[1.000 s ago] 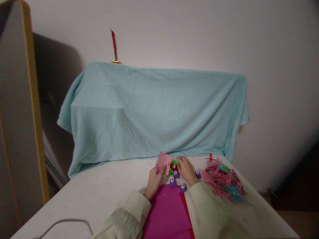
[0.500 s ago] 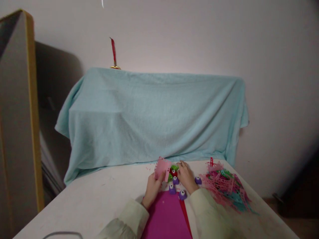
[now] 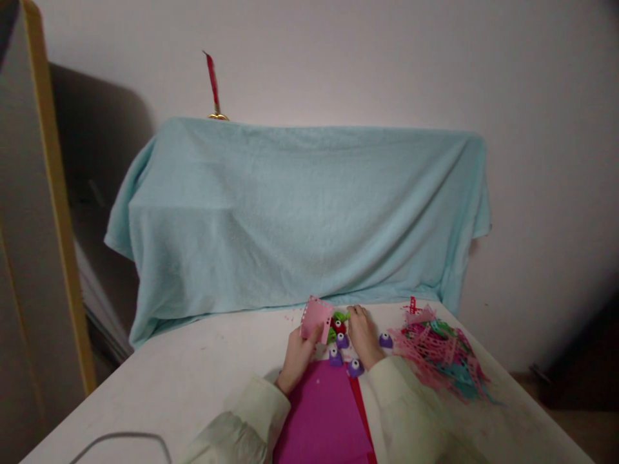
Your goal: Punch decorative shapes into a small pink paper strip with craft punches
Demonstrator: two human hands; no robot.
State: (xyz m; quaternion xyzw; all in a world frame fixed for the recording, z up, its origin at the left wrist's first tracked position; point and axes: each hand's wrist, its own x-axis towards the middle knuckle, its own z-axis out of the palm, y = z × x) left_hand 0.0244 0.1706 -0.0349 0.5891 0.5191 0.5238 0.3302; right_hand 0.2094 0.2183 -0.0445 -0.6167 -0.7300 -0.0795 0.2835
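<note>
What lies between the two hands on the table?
Head view: small punches, green, red and purple, sit between the left hand and right hand.

Left half of table [image 3: 193, 367] open. Punches [image 3: 344, 351] crowd between both hands, paper scraps [image 3: 438, 351] block the right, draped blue cloth [image 3: 300, 212] walls off the back edge.

A pale blue cloth [image 3: 300, 212] drapes a bulky shape against a bare off-white wall [image 3: 387, 58] in dim light, behind a white table [image 3: 193, 380], with a wood-edged panel [image 3: 43, 193] standing at left and a red upright stick [image 3: 211, 80] on a gold base above.
</note>
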